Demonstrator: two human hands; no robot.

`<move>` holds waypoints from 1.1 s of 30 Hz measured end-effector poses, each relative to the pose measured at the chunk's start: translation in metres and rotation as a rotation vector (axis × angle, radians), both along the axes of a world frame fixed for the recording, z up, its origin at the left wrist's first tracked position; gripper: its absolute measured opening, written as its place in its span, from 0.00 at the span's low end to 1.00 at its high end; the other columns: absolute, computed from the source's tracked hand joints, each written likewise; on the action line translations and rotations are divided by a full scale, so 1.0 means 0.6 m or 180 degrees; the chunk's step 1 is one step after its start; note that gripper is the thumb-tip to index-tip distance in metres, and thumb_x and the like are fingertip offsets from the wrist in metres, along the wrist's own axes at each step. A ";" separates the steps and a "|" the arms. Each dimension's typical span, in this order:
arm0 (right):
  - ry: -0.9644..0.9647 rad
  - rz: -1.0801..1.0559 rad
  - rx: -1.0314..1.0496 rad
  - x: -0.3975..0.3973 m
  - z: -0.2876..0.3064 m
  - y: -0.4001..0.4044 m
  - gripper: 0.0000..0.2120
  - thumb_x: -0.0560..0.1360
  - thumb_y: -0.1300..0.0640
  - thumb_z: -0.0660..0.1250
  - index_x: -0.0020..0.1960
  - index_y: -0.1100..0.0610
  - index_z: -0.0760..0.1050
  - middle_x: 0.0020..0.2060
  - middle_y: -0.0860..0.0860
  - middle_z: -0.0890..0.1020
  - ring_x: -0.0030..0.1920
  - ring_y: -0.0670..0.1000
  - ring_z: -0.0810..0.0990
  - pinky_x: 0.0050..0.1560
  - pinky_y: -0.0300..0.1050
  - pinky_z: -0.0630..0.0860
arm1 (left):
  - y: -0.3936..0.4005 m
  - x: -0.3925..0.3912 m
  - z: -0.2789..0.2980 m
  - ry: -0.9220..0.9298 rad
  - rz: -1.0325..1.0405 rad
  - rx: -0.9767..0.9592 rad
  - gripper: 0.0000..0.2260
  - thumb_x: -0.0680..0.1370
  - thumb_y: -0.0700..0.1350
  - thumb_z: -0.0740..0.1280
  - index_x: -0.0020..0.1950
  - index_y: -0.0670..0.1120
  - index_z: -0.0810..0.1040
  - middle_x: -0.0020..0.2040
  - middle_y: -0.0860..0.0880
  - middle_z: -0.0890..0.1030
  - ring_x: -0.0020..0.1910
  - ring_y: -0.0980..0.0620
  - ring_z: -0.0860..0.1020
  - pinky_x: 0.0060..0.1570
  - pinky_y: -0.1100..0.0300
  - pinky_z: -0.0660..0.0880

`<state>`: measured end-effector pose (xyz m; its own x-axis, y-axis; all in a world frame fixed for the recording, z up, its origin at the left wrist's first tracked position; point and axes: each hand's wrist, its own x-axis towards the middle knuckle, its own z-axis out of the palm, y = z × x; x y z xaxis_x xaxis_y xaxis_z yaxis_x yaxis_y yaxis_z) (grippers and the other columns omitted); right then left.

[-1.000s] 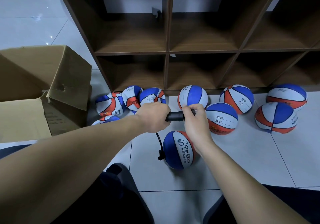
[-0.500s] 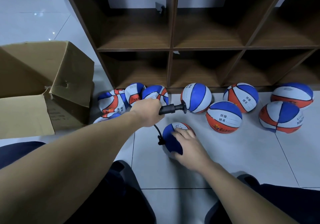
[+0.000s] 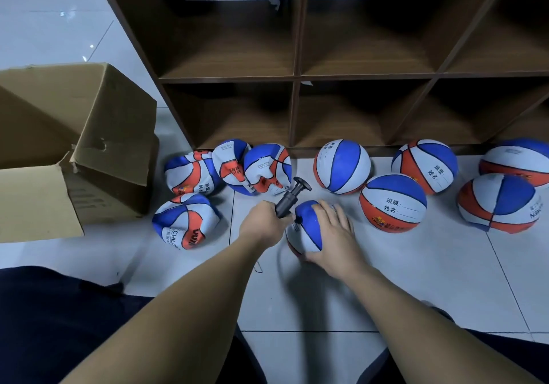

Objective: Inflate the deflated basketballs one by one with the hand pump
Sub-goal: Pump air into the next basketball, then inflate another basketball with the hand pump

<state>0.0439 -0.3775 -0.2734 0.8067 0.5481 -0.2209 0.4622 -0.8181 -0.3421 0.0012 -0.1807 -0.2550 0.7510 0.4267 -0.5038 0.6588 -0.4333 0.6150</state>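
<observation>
1. Left hand [image 3: 265,225]: fingers wrapped round the barrel of the black plastic hand pump [image 3: 289,197], which tilts up and to the right, its T-handle at the far end.
2. Right hand [image 3: 332,233]: fingers spread and fairly straight, palm pressing on the top and right side of the blue, white and orange basketball [image 3: 304,233] that sits on the floor in the near centre, just beside the pump's lower end.
3. Four crumpled, deflated basketballs of the same colours [image 3: 221,172]: clustered on the left; three lie at the foot of the shelf, and one [image 3: 185,220] lies nearer, beside the box.
4. Five round, inflated basketballs [image 3: 392,202]: spread over the right side, between the shelf and the person.
5. Dark brown wooden cubby shelf [image 3: 297,77]: far side.
6. Open brown cardboard box [image 3: 89,134]: left.
7. White tiled floor [image 3: 430,279]: bears everything.
</observation>
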 end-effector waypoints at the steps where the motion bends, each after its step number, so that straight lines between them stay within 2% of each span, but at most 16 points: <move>1: -0.0072 -0.0005 -0.0009 0.002 -0.003 0.001 0.60 0.62 0.34 0.82 0.84 0.49 0.56 0.83 0.45 0.59 0.83 0.56 0.55 0.82 0.55 0.58 | -0.002 0.004 -0.004 -0.0047 0.0184 -0.0173 0.19 0.78 0.61 0.73 0.42 0.46 0.76 0.33 0.49 0.75 0.31 0.46 0.71 0.34 0.55 0.69; 4: -0.0279 0.0018 -0.0007 0.004 -0.004 -0.005 0.59 0.59 0.31 0.78 0.82 0.50 0.59 0.80 0.44 0.63 0.79 0.55 0.61 0.78 0.53 0.64 | -0.013 0.013 -0.012 -0.0079 0.0499 -0.0387 0.24 0.78 0.65 0.73 0.39 0.46 0.75 0.32 0.50 0.73 0.30 0.47 0.69 0.32 0.57 0.66; 7: -0.0343 0.0060 0.0070 0.000 -0.007 -0.008 0.60 0.60 0.29 0.75 0.85 0.49 0.56 0.81 0.44 0.60 0.79 0.55 0.60 0.78 0.53 0.63 | -0.029 0.019 -0.019 -0.0055 0.0616 -0.0411 0.24 0.78 0.65 0.73 0.38 0.47 0.75 0.32 0.50 0.75 0.31 0.47 0.72 0.31 0.57 0.67; 10: -0.0246 -0.0011 0.0110 -0.004 -0.010 -0.009 0.64 0.59 0.28 0.78 0.86 0.48 0.52 0.84 0.46 0.55 0.82 0.55 0.55 0.80 0.54 0.58 | -0.043 0.027 -0.017 0.0007 0.0495 -0.0369 0.20 0.78 0.61 0.74 0.39 0.46 0.77 0.31 0.50 0.77 0.32 0.46 0.76 0.31 0.59 0.69; 13: -0.0154 -0.0060 0.0144 0.002 -0.015 -0.006 0.67 0.57 0.27 0.80 0.85 0.49 0.53 0.84 0.46 0.55 0.84 0.56 0.51 0.83 0.57 0.56 | -0.059 0.032 -0.012 0.0008 0.0261 -0.0229 0.12 0.76 0.53 0.75 0.41 0.46 0.79 0.34 0.49 0.79 0.32 0.47 0.76 0.31 0.59 0.70; 16: -0.0147 -0.0022 0.0152 0.009 -0.016 -0.004 0.67 0.57 0.27 0.80 0.85 0.49 0.53 0.83 0.47 0.56 0.84 0.57 0.51 0.83 0.58 0.57 | -0.062 0.030 -0.008 -0.0035 0.0301 -0.0267 0.07 0.76 0.47 0.72 0.43 0.45 0.79 0.35 0.48 0.79 0.32 0.46 0.75 0.31 0.58 0.71; 20: -0.0194 0.0031 0.0150 0.013 -0.016 -0.004 0.64 0.58 0.29 0.81 0.84 0.50 0.55 0.82 0.48 0.58 0.82 0.57 0.54 0.82 0.58 0.59 | -0.064 0.029 -0.006 -0.0072 0.0290 -0.0174 0.05 0.77 0.46 0.71 0.44 0.45 0.80 0.36 0.48 0.80 0.34 0.45 0.77 0.33 0.57 0.73; 23: -0.0233 0.0098 0.0076 0.012 -0.017 -0.008 0.65 0.58 0.30 0.82 0.84 0.50 0.54 0.82 0.48 0.57 0.82 0.57 0.54 0.81 0.57 0.59 | -0.073 0.020 0.012 -0.0199 0.0375 -0.0042 0.04 0.78 0.48 0.70 0.47 0.48 0.81 0.38 0.48 0.83 0.39 0.43 0.82 0.39 0.52 0.81; 25: -0.0246 0.0140 0.0012 0.011 -0.018 -0.012 0.65 0.58 0.33 0.83 0.85 0.51 0.54 0.81 0.49 0.58 0.81 0.58 0.56 0.81 0.56 0.60 | -0.059 0.025 0.035 -0.0368 0.0555 0.0090 0.04 0.78 0.48 0.70 0.47 0.48 0.80 0.38 0.47 0.82 0.39 0.41 0.82 0.38 0.53 0.80; 28: -0.0274 0.0179 -0.0062 0.008 -0.012 -0.011 0.65 0.55 0.33 0.83 0.84 0.52 0.58 0.80 0.50 0.61 0.78 0.58 0.61 0.78 0.57 0.65 | -0.015 0.043 0.079 -0.0410 0.0291 0.0344 0.06 0.78 0.48 0.71 0.49 0.46 0.80 0.39 0.45 0.81 0.39 0.42 0.81 0.34 0.55 0.74; 31: -0.0279 0.0244 -0.0142 0.002 0.008 -0.009 0.64 0.55 0.32 0.83 0.83 0.53 0.60 0.79 0.50 0.64 0.76 0.58 0.64 0.75 0.58 0.70 | 0.011 0.052 0.134 -0.0406 -0.0055 0.0428 0.08 0.79 0.50 0.71 0.52 0.47 0.80 0.42 0.43 0.83 0.41 0.39 0.84 0.39 0.48 0.83; 33: -0.0169 0.0288 -0.0110 0.000 0.032 -0.016 0.65 0.57 0.30 0.82 0.84 0.53 0.59 0.80 0.50 0.63 0.77 0.58 0.64 0.77 0.56 0.69 | 0.015 0.058 0.178 -0.0338 -0.0427 0.0614 0.08 0.78 0.51 0.72 0.51 0.47 0.79 0.42 0.44 0.83 0.41 0.41 0.83 0.41 0.49 0.83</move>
